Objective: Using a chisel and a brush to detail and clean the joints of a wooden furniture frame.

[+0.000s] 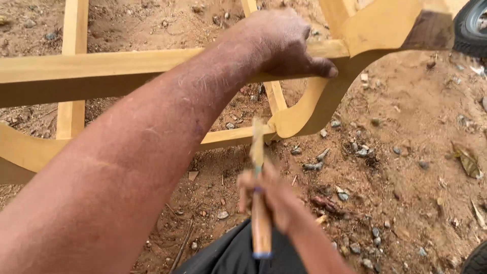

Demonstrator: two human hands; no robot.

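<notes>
A pale wooden frame (152, 66) is gripped by the left hand (284, 45); a blurred wooden-handled tool (259, 203) is clasped in the right hand (269, 195), fingers closed, above bare dirt ground (406, 152).

The left hand (286, 45) rests on the wooden frame (152, 63), with the seemingly hammer-holding right hand (269, 195) nearer.

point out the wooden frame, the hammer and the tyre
wooden frame (101, 63), head view, on its long top rail
hammer (261, 223), head view, on its blurred wooden handle
tyre (471, 28), head view, on its black tread
</notes>
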